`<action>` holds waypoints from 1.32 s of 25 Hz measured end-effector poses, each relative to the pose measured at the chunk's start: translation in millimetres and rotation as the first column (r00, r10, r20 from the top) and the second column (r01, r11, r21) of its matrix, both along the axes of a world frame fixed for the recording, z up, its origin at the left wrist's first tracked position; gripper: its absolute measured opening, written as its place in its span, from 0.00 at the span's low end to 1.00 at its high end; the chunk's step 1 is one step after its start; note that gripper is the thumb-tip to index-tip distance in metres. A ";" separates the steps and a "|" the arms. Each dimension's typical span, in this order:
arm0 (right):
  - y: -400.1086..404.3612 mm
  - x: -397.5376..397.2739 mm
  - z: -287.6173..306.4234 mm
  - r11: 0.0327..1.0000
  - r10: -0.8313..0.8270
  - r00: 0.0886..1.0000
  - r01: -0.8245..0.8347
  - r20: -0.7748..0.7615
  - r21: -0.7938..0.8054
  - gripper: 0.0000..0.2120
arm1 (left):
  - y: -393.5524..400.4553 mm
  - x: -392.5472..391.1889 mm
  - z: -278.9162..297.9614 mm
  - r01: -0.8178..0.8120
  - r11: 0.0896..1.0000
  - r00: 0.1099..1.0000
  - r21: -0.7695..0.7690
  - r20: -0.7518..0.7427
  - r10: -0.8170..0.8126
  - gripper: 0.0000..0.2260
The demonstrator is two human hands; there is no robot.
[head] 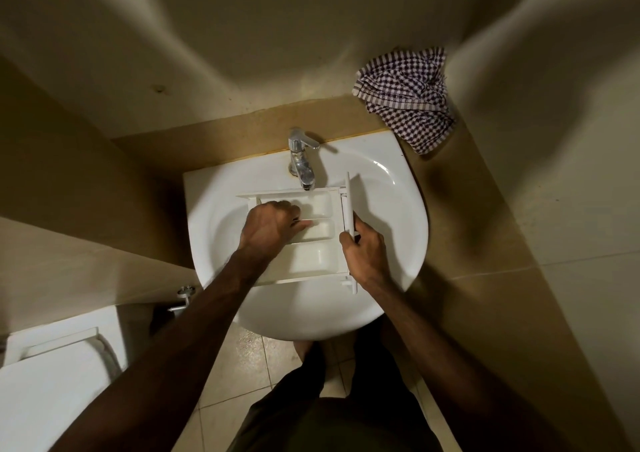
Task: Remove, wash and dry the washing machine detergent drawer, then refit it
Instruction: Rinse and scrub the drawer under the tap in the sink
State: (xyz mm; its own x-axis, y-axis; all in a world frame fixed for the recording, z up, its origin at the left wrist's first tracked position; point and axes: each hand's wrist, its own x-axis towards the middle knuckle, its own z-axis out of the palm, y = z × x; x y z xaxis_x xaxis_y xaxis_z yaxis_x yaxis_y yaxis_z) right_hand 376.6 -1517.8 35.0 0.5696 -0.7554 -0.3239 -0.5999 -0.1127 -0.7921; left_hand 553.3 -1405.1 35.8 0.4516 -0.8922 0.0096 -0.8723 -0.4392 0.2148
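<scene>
— Which step?
— Washing. The drawer sits over the sink; my right hand grips its front, my left hand, fingers curled, scrubs inside.
— Next?
— Probably rinse under the tap, then the cloth.

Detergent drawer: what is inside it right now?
The left hand reaches into the detergent drawer, fingers curled in a middle compartment. The visible compartments look bare white; the part under that hand is hidden.
</scene>
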 end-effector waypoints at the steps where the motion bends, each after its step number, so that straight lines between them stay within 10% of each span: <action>1: 2.5 1.3 0.7 1.000 0.005 1.000 -0.005 -0.002 -0.008 0.26 | 0.9 -3.6 -0.8 -0.011 0.999 1.000 -0.034 -0.012 0.011 0.15; 7: 8.8 4.9 1.8 0.999 -0.019 1.000 0.019 0.001 -0.035 0.28 | -11.3 -29.5 -3.5 0.004 0.994 0.987 -0.113 -0.157 -0.022 0.20; 10: 4.8 -0.5 1.1 0.999 -0.022 1.000 0.022 0.015 -0.026 0.27 | -12.6 -23.1 6.4 0.022 1.000 0.999 -0.022 -0.040 -0.023 0.05; 13: 8.0 -0.1 3.1 0.999 0.012 1.000 -0.012 0.004 -0.049 0.30 | -1.4 -10.9 -0.3 -0.052 0.998 0.997 0.027 0.052 0.050 0.20; 16: 16.6 4.0 0.4 0.998 0.017 1.000 -0.018 -0.014 -0.061 0.36 | 7.5 -25.0 -17.9 -0.006 0.996 0.999 -0.094 0.035 0.009 0.05; 21: 18.2 5.4 3.5 0.998 -0.038 0.999 0.038 0.004 -0.059 0.30 | -1.9 -24.9 -21.3 0.119 0.981 0.979 -0.150 -0.147 -0.142 0.37; 25: 7.8 1.5 6.5 0.997 -0.050 0.998 0.048 -0.045 -0.053 0.36 | -0.9 -25.3 -6.5 -0.039 0.999 0.998 -0.018 0.045 0.040 0.18; 28: -2.5 0.4 13.6 0.997 -0.049 0.994 0.043 -0.096 -0.066 0.36 | 4.7 -18.5 -5.9 -0.103 0.987 0.991 0.120 -0.075 0.113 0.13; 33: -4.8 0.4 22.2 0.998 -0.016 0.993 0.009 -0.120 -0.061 0.29 | -3.4 -19.3 -12.3 -0.036 0.996 0.900 -0.079 -0.435 -0.002 0.22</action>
State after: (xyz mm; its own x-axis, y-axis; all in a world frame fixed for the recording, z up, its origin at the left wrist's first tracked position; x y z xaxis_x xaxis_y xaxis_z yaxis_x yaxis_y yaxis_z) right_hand 377.0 -1522.6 57.2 0.5196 -0.7824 -0.3432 -0.6922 -0.1500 -0.7060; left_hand 534.0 -1408.5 23.5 0.4427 -0.8890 -0.1174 -0.6764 -0.4170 0.6071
